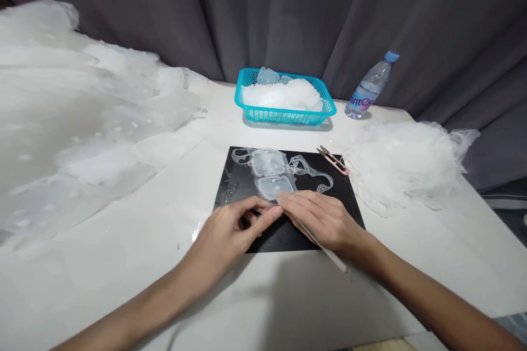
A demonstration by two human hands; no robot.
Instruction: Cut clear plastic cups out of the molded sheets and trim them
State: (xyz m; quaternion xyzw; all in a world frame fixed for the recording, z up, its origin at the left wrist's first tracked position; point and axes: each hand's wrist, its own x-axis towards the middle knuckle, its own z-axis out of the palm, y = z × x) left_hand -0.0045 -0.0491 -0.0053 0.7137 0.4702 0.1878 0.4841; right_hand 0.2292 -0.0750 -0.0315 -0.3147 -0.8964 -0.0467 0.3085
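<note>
A translucent whitish piece (269, 163) with two rounded-square panels and frayed loops at both sides lies on a black mat (304, 236). At its lower edge, the thumb and fingers of my left hand (236, 225) are pinched together on the translucent material. My right hand (319, 216) is closed around a slim white stick-like tool (335, 259), whose rear end sticks out below the palm toward me. The tool's front end is hidden by my fingers. Both hands' fingertips meet near the mat's middle.
Behind the mat stands a blue basket (288, 115) of white translucent pieces. Pink-handled thread snips (335, 160) lie at the mat's upper right corner. A water bottle (368, 90) stands behind them. Sheer white material is heaped at left (82, 120) and right (405, 159).
</note>
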